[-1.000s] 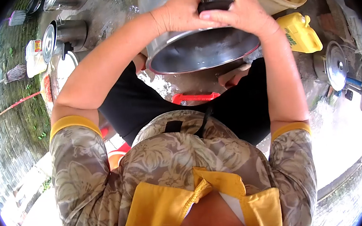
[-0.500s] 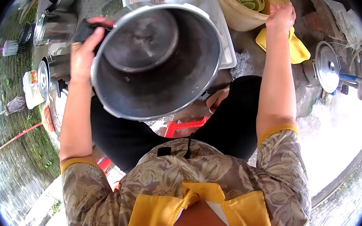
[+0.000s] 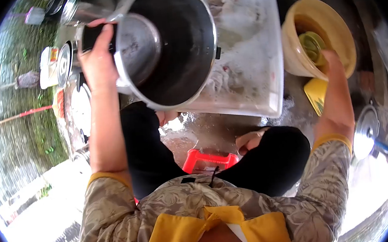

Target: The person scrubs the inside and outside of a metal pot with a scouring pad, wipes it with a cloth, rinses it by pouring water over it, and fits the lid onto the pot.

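Note:
My left hand [image 3: 98, 55] is wrapped round the black handle of a large metal pot [image 3: 182, 43], which is tilted so that its dark inside faces me. The pot hangs over the left part of a white tub [image 3: 273, 66] of sudsy water with cloth-like items in it. On the right, my right hand [image 3: 330, 59] reaches into a cream bucket [image 3: 292, 41], its fingers down beside a green bowl or basket [image 3: 310, 44]. The fingers are hidden inside the bucket, so any hold cannot be made out.
A yellow jug [image 3: 315, 94] lies below the bucket. Near my feet is a red plastic stool [image 3: 210, 157]. Metal pots and lids [image 3: 64, 63] stand at the left, with a red-headed broom [image 3: 58, 104]. Another round lid [image 3: 367, 125] is at the right.
My left hand has carried the pot up and slightly left, still by its handle. My right hand has gone from the bucket's rim to inside it. More of the tub shows.

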Motion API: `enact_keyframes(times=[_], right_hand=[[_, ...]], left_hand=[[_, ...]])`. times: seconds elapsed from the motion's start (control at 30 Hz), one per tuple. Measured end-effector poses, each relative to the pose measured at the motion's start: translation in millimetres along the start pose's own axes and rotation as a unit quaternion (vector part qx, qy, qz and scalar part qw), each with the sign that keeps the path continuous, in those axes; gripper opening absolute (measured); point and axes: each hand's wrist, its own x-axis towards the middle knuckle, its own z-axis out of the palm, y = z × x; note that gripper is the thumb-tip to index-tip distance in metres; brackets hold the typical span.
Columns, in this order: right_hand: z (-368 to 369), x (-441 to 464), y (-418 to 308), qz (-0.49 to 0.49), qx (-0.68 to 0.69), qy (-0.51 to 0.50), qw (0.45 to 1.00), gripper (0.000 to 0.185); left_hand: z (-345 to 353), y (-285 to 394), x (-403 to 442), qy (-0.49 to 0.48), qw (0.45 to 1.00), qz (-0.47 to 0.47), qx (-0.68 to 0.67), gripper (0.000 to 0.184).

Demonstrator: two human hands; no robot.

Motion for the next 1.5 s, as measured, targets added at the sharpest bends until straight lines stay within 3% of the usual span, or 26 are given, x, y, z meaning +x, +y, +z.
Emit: enact_keyframes(times=[0.13, 0.17, 0.2, 0.27, 0.33, 0.4, 0.5, 0.57, 0.6, 0.63, 0.67, 0.73, 0.83, 0.93, 1.0, 1.13, 1.2, 1.23, 1.3, 1.37, 1.43, 1.47, 1.5], right_hand=[[3.4, 10.6, 8.1, 0.152, 0.204, -0.112, 0.961, 0.054], [-5.0, -5.8, -14.6, 0.152, 0.198, -0.116, 0.961, 0.054], [-18.7, -39.7, -61.4, 0.235, 0.246, -0.096, 0.936, 0.054], [-14.5, -52.0, -77.6, 0.314, 0.286, -0.078, 0.902, 0.055], [12.5, -1.5, -18.5, 0.136, 0.260, -0.029, 0.956, 0.043], [14.0, 23.6, -6.6, 0.060, 0.108, 0.031, 0.992, 0.045], [17.7, 46.0, -0.4, -0.012, -0.180, 0.156, 0.971, 0.048], [6.7, -7.3, -36.2, 0.030, -0.156, 0.174, 0.972, 0.047], [0.8, -28.1, -40.9, 0.074, 0.024, 0.092, 0.993, 0.041], [-7.2, -44.3, -42.7, 0.113, 0.204, 0.004, 0.973, 0.036], [-13.5, -46.1, -32.7, 0.109, 0.200, 0.009, 0.974, 0.036], [-22.4, -50.1, -17.6, 0.078, 0.480, -0.037, 0.873, 0.037], [-66.2, -82.8, -41.3, 0.014, 0.541, -0.040, 0.840, 0.039], [-89.2, -163.0, -113.6, -0.051, 0.544, -0.050, 0.836, 0.038], [-85.3, -207.5, -157.1, -0.099, 0.550, -0.122, 0.820, 0.039], [-23.8, -245.3, -225.3, -0.100, 0.560, -0.277, 0.774, 0.040], [12.2, -260.9, -272.0, -0.075, 0.559, -0.371, 0.738, 0.042], [29.3, -275.9, -304.3, -0.026, 0.568, -0.372, 0.734, 0.043], [54.8, -297.7, -365.8, -0.025, 0.619, -0.433, 0.654, 0.044], [78.2, -303.1, -422.7, -0.022, 0.694, -0.427, 0.579, 0.041], [85.3, -300.6, -458.3, -0.074, 0.728, -0.400, 0.552, 0.046], [84.7, -292.6, -465.9, -0.073, 0.728, -0.400, 0.552, 0.046], [84.8, -285.5, -471.3, -0.091, 0.717, -0.342, 0.601, 0.042]], left_hand=[[4.9, -31.6, 11.9, -0.005, 0.999, 0.016, -0.027, 0.017], [9.3, -29.2, 12.2, 0.003, 0.999, 0.002, -0.035, 0.017], [9.2, -34.5, 16.1, 0.007, 0.999, -0.002, -0.032, 0.017], [6.7, -44.2, 27.1, 0.000, 0.999, 0.038, 0.004, 0.016], [4.5, -49.4, 30.9, -0.010, 0.999, 0.039, 0.017, 0.016], [-5.0, -60.6, 38.7, 0.015, 1.000, -0.015, -0.003, 0.029], [7.5, -45.5, 35.0, 0.067, 0.997, 0.016, 0.036, 0.014], [7.3, -44.4, 34.7, 0.065, 0.996, 0.010, 0.059, 0.014], [5.5, -43.6, 35.1, 0.060, 0.994, 0.002, 0.087, 0.014], [2.2, -52.3, 37.6, 0.051, 0.998, -0.003, 0.031, 0.013], [3.2, -53.2, 37.8, 0.059, 0.998, 0.008, 0.035, 0.012], [1.8, -55.3, 38.9, 0.068, 0.997, -0.018, 0.030, 0.011], [0.7, -53.9, 39.2, 0.067, 0.998, -0.002, 0.019, 0.011], [-0.7, -53.1, 39.3, 0.067, 0.997, -0.030, -0.004, 0.011], [-0.6, -50.5, 38.9, 0.072, 0.997, -0.025, 0.012, 0.010], [-1.3, -54.0, 41.0, 0.071, 0.997, -0.034, -0.001, 0.010], [0.2, -58.4, 41.7, 0.059, 0.998, -0.009, -0.022, 0.010], [0.8, -56.0, 40.0, 0.058, 0.998, -0.028, -0.019, 0.010], [2.4, -58.6, 40.6, 0.055, 0.998, -0.005, -0.024, 0.010], [2.8, -59.0, 39.3, 0.053, 0.998, 0.015, -0.027, 0.010], [1.5, -53.4, 39.4, 0.057, 0.998, 0.019, 0.032, 0.010], [0.6, -52.1, 40.3, 0.058, 0.998, 0.018, 0.031, 0.010], [-0.9, -51.1, 40.4, 0.059, 0.998, 0.013, 0.036, 0.010]])
